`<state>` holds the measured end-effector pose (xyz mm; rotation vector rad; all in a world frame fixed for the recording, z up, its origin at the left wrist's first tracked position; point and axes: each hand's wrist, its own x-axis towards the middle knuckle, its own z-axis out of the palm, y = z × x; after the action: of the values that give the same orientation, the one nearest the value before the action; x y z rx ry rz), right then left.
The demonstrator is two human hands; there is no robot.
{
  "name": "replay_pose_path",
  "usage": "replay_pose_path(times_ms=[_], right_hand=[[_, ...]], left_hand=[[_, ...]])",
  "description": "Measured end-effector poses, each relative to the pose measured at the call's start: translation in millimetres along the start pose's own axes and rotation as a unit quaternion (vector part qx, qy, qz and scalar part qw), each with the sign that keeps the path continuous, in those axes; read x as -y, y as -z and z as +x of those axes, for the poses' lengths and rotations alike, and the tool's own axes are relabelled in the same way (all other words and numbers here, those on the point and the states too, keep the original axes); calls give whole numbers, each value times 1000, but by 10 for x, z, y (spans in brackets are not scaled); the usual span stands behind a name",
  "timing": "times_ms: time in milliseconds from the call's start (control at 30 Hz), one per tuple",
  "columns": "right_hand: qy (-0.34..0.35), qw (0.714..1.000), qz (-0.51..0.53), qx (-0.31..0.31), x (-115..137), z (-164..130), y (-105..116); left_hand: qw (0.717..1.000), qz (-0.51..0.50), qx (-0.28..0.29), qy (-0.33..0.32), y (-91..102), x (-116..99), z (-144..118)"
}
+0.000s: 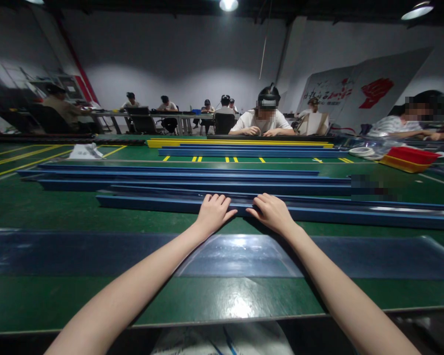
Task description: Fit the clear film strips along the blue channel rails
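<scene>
A long blue plastic channel (144, 203) lies across the green table in front of me, reaching far to the right. My left hand (214, 212) grips its near wall, fingers curled over the top and thumb along the front face. A short gap to the right, my right hand (269, 211) holds the same channel in a similar way. The two thumbs point toward each other. Parts of the channel are hidden behind my fingers. Between this channel and the table's front edge, a clear plastic strip (96, 252) lies flat beneath my forearms.
More blue channels (192, 185) lie just beyond, and yellow strips (240, 143) farther back. A small white object (85, 151) stands at left; a red and yellow tray (409, 159) is at right. One person (261, 121) works opposite, others around. The green table (77, 305) spans the view.
</scene>
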<state>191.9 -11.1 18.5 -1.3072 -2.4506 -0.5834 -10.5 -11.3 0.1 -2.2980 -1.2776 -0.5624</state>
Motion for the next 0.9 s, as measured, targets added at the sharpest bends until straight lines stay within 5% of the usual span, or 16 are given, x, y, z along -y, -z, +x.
replay_pose_path(times_ms=[900], right_hand=[[11,999,-4,33,-156,-34,98]], left_hand=[[996,-33,-42,-76,-38,19,2]])
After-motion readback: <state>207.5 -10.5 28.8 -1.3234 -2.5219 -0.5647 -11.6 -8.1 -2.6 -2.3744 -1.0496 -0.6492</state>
